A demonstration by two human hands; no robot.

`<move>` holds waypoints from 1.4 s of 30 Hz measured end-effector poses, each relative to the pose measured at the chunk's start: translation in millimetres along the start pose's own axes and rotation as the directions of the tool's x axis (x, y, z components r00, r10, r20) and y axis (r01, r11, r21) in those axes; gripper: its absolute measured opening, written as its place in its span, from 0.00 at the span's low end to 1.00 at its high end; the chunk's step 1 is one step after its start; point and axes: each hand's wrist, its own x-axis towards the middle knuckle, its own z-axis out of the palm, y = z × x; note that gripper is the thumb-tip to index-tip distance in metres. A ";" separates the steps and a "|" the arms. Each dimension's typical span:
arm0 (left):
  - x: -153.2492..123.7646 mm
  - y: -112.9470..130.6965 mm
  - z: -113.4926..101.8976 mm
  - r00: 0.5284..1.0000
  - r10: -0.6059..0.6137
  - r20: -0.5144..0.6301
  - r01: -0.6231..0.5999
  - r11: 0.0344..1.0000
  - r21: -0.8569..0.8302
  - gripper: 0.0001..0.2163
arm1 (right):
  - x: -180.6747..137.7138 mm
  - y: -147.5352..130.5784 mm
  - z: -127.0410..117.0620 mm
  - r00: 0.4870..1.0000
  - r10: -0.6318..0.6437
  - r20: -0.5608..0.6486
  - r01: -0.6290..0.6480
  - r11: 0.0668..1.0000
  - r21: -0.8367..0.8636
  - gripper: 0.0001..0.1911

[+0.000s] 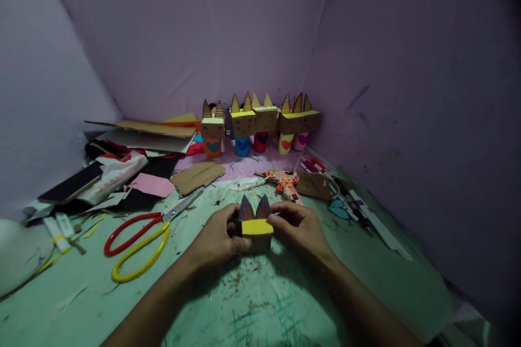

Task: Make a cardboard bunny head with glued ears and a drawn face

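Between my two hands is a small cardboard cat head [257, 227], a box with a yellow top and two dark pointed ears with blue edges. My left hand [222, 236] grips its left side, thumb on the near face. Fingers of my right hand [299, 227] are closed on its right side, the thumb by the top edge. The head is low over the green table, and whether it touches the surface I cannot tell. To the left lie big scissors [140, 246] with one red and one yellow handle, blades partly open.
Cardboard cat figures [242, 124] on coloured tubes stand along the back wall. Paper and cardboard scraps [150, 135] pile up at the left. Markers [315, 164] and a long cutter blade [380, 225] lie at the right. A white round object [20, 255] sits at the left edge.
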 end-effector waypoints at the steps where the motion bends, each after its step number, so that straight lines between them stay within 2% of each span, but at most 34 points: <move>1: 0.1 -1.6 0.0 1.000 0.015 0.018 -0.014 1.000 -0.011 0.22 | -0.2 -0.2 1.0 0.999 -0.013 -0.031 0.012 1.000 -0.022 0.09; 4: 1.4 -5.0 1.1 0.998 0.062 0.031 -0.062 0.998 0.017 0.25 | -0.4 -0.2 4.2 0.997 -0.049 -0.058 0.045 0.997 -0.061 0.09; 10: 3.2 -2.1 7.1 0.996 0.057 -0.075 -0.041 0.980 0.195 0.20 | -1.7 -0.1 4.8 0.990 -0.134 -0.040 0.130 0.987 -0.096 0.07; 22: 2.3 3.0 10.4 0.995 0.037 -0.098 -0.020 0.986 0.167 0.18 | -2.1 3.0 6.5 0.931 -0.362 0.046 0.361 0.893 -0.270 0.06; 33: 2.7 5.6 11.3 0.992 0.043 -0.119 -0.018 0.978 0.207 0.16 | -5.0 0.4 3.6 0.921 -0.385 0.055 0.382 0.871 -0.309 0.06; 42: 2.3 1.2 9.6 0.993 0.051 -0.107 -0.032 0.985 0.172 0.15 | -7.2 -1.3 3.5 0.924 -0.379 0.052 0.374 0.866 -0.331 0.07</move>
